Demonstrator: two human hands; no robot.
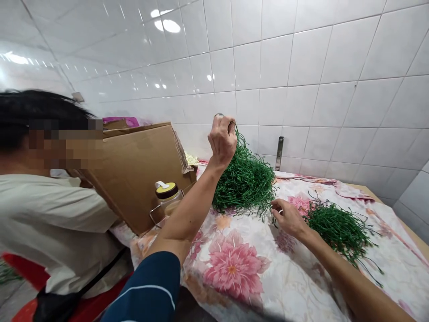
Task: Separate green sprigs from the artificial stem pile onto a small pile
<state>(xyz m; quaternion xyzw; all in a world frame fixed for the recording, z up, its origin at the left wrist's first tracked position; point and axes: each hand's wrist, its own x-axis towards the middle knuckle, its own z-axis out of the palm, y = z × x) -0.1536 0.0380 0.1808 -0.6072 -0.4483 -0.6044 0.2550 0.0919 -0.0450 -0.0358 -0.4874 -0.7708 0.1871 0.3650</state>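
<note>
A large heap of thin green strands, tangled and tipped with small knobs, lies on the flowered cloth in front of me. My left hand is raised at the heap's upper left, its fingers closed around strands that run down into the pile. At the lower right edge of the heap, my right hand has thumb and fingers bent together at the loose strand ends. Its fingertips appear to pinch a strand there. To the right of that hand rests a smaller bunch of green strands.
A cardboard box stands at the left, with a yellow-lidded jar before it. Another person sits at the far left. The flowered cloth covers the table against a tiled wall. A metal strip stands by the wall.
</note>
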